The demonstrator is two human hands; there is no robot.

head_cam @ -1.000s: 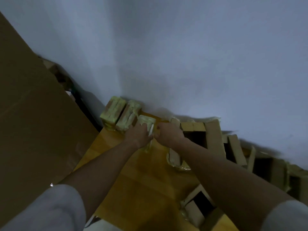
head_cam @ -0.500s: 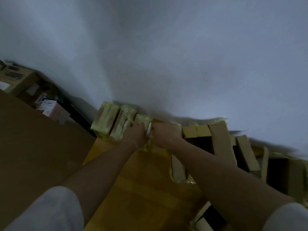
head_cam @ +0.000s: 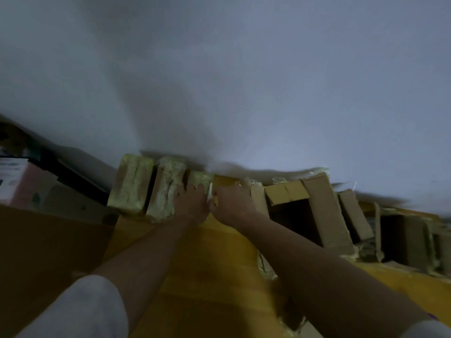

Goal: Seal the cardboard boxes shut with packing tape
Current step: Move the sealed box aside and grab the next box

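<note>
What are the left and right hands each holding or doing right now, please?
Left hand: rests on the small tape-wrapped cardboard box; grip cannot be told.
Right hand: knuckles up beside it; whether it holds anything cannot be told.

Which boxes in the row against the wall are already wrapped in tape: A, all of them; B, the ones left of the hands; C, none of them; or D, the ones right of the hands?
B: the two boxes left of the hands are covered in wrinkled shiny tape, while the boxes to the right stand with flaps up and dark open insides, beyond the left hand and right hand.
</note>
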